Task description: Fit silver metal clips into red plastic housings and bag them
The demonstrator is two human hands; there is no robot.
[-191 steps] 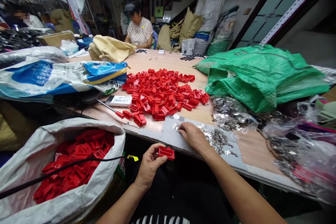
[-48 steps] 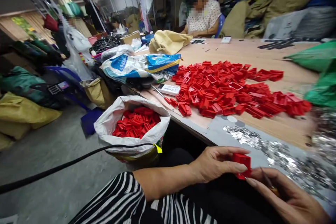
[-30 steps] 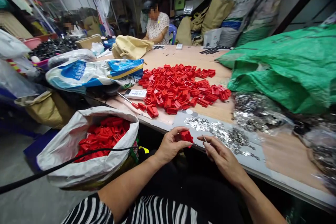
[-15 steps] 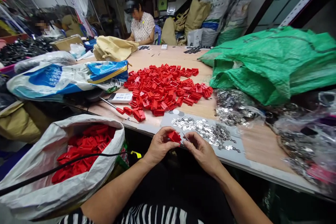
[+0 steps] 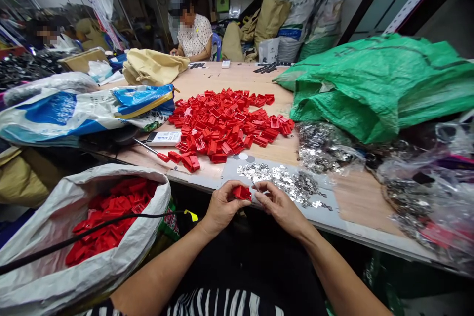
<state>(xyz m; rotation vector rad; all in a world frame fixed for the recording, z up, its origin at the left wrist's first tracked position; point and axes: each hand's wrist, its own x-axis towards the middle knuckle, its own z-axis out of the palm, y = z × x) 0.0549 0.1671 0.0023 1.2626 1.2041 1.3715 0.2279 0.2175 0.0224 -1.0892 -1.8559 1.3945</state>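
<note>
A red plastic piece (image 5: pixel 241 191) is pinched in the left grip (image 5: pixel 222 205) — a small metal clip (image 5: pixel 255 187) in the right grip (image 5: pixel 279 203); beyond, a pile of red pieces (image 5: pixel 225 126) remains unprocessed.

A wooden table (image 5: pixel 240 76) carries a heap of red plastic parts (image 5: pixel 225 123) at centre — green sack (image 5: pixel 374 86) at two o'clock, silver metal pieces (image 5: pixel 285 182) at six.
</note>
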